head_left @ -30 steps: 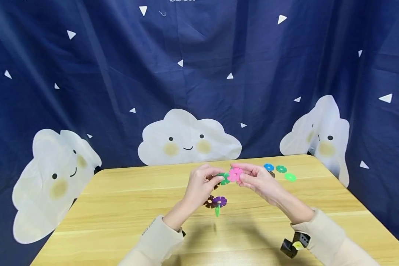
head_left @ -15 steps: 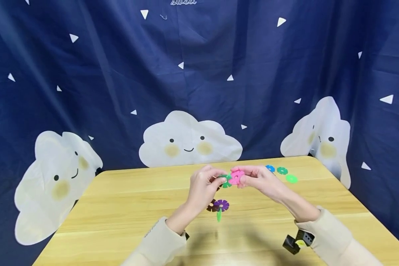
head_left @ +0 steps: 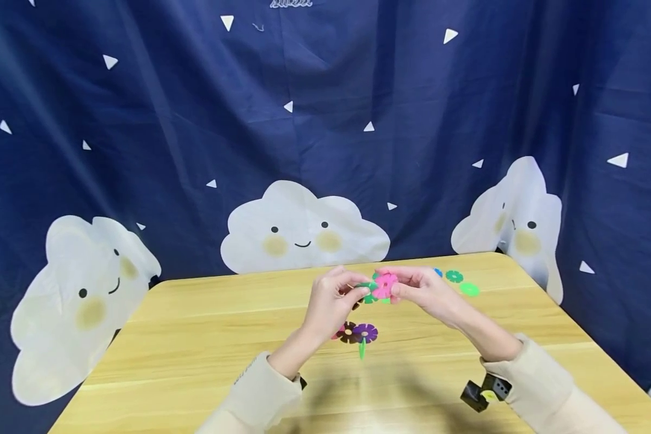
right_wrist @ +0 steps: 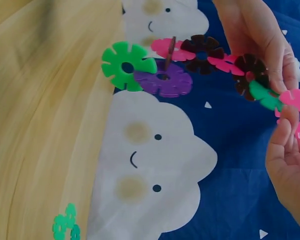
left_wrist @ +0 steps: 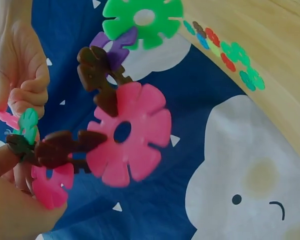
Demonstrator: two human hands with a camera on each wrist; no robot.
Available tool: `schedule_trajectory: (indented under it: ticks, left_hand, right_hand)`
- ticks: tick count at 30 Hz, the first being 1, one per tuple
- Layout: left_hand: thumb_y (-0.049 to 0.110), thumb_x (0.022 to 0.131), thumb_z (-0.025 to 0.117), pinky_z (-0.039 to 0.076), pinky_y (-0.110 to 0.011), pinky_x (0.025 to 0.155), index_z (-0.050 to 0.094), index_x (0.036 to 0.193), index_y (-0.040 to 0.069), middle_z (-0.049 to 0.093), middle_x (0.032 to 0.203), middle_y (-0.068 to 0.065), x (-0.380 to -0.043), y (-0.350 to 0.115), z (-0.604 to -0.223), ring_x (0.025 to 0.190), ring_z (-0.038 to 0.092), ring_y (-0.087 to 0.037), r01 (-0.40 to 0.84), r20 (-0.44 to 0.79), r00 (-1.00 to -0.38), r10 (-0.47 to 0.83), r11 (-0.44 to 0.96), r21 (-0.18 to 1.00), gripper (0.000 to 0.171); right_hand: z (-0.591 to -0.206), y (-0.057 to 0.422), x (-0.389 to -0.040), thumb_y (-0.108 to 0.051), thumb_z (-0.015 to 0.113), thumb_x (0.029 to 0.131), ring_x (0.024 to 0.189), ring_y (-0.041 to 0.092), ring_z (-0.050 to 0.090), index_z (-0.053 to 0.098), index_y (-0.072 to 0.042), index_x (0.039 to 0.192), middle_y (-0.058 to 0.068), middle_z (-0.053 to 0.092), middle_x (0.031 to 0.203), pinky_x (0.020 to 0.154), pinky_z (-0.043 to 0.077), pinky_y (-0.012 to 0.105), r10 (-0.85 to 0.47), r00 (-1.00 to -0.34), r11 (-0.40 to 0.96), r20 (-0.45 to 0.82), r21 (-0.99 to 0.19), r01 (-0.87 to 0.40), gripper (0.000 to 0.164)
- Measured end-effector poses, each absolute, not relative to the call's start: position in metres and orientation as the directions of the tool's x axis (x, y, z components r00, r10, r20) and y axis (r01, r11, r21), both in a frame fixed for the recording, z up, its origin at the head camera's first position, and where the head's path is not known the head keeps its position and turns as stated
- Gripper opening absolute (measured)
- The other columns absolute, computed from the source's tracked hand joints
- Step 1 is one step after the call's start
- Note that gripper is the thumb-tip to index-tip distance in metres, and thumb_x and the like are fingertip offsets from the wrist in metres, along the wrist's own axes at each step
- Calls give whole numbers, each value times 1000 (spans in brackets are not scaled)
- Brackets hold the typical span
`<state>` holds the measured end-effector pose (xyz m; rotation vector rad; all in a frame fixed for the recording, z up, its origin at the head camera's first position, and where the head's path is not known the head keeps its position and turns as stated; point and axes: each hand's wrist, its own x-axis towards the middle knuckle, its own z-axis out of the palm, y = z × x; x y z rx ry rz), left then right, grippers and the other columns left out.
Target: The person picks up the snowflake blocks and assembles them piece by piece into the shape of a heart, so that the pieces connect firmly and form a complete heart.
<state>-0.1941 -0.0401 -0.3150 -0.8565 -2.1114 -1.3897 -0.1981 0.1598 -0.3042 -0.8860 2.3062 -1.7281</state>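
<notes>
Above the table, my left hand (head_left: 328, 304) pinches a green notched flower disc (head_left: 369, 297) between thumb and fingers. My right hand (head_left: 425, 292) pinches a pink flower disc (head_left: 384, 286) against that green disc's edge; whether their slots interlock cannot be told. From the green disc a chain of linked discs hangs below my left hand. It includes brown discs (right_wrist: 202, 54), pink discs (left_wrist: 146, 112), a purple disc (head_left: 366, 333) and a bright green disc (right_wrist: 125, 65) at its free end. In the head view, my left hand hides part of the chain.
Loose discs lie at the table's back right, among them a green disc (head_left: 454, 276), a light green disc (head_left: 469, 289) and a partly hidden blue disc (head_left: 438, 272). A dark blue curtain (head_left: 325, 144) with cloud faces hangs behind the wooden table (head_left: 222, 343).
The pink disc and the green disc stay together between my hands, overlapping slightly more. The hanging chain has swung a little to the right, showing more of its brown disc and a pink edge.
</notes>
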Motion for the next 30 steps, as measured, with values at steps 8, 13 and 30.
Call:
schedule_trajectory:
  ticks: [8, 13, 30]
  left_hand:
    - [-4, 73, 71, 44, -18, 49, 71, 80, 2, 57, 66, -6, -195, -43, -322, 54, 53, -12, 736, 700, -676, 228, 255, 627, 9]
    - [-4, 73, 71, 48, -19, 53, 71, 80, 2, 57, 67, -5, -196, -44, -323, 57, 56, -15, 736, 708, -675, 209, 268, 622, 9]
    - [8, 82, 66, 50, -20, 64, 69, 95, 4, 66, 83, -7, -203, -44, -319, 69, 61, -14, 637, 568, -769, 292, 288, 715, 14]
  right_hand:
    - [-311, 157, -200, -5, 50, 92, 71, 7, 57, 45, 16, 121, -10, 63, 79, 75, 48, 20, -536, -800, 138, 270, -907, -399, 36]
    - [-312, 153, -199, -11, 52, 92, 69, 7, 56, 44, 16, 122, -10, 63, 79, 74, 47, 19, -526, -803, 138, 280, -904, -405, 42]
    - [-322, 144, -185, -1, 52, 90, 62, 7, 61, 55, 17, 86, -1, 63, 69, 63, 53, 23, -301, -897, 146, 322, -914, -378, 18]
